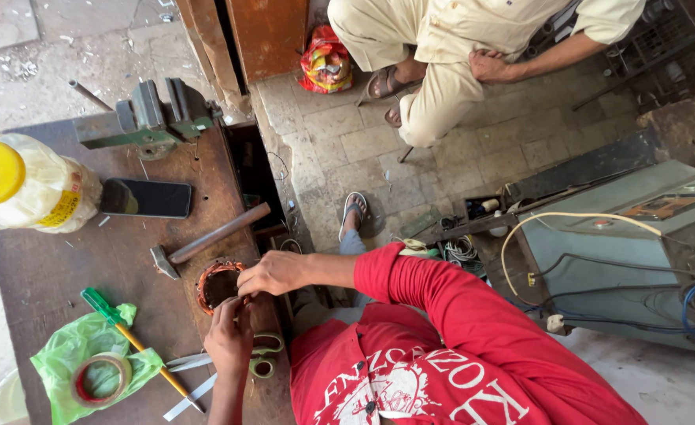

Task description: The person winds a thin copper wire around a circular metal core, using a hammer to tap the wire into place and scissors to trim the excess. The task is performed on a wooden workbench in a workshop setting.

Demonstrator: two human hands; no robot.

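One crinkled green plastic bag and one tape roll were seen at the left of the rusty metal bench, beside one green-handled screwdriver. One round copper-wound stator was pinched at its near rim by the left hand and at its right rim by the right hand, fingers closed on the windings.

One view only: head cam, looks steeply down from above the workbench, close enough that bench w/ vise fills left half; paved floor and grey machine fill right.
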